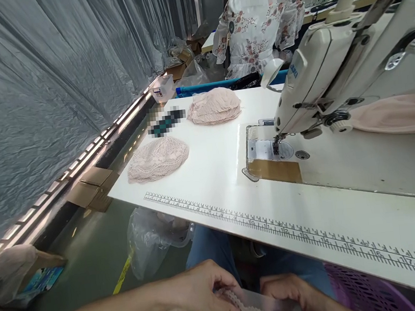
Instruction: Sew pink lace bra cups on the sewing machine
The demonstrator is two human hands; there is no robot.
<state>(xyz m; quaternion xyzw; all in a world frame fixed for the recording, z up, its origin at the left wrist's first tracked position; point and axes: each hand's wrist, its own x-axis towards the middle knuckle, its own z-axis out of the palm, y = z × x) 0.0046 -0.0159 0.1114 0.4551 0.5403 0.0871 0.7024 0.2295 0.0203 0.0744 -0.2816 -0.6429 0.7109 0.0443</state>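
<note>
Over my lap, below the table's front edge, both hands grip a pale lace-edged piece of fabric (pixel 251 309). My left hand (pixel 207 294) pinches its left end between thumb and fingers. The right end is in my right hand (pixel 294 295), whose fingers are curled; the frame's bottom edge cuts off part of this hand and the fabric. On the white sewing table (pixel 212 165), a stack of beige lace pieces (pixel 158 159) lies at the left. Farther back is a second stack of pinkish fabric pieces (pixel 214 106).
A sewing machine (pixel 317 74) stands at the right, with pink fabric (pixel 399 114) behind its needle area. A printed ruler (pixel 274 225) runs along the table's front. A purple basket (pixel 369 287) sits under the edge at right. A person in a floral top (pixel 253 27) is beyond the table.
</note>
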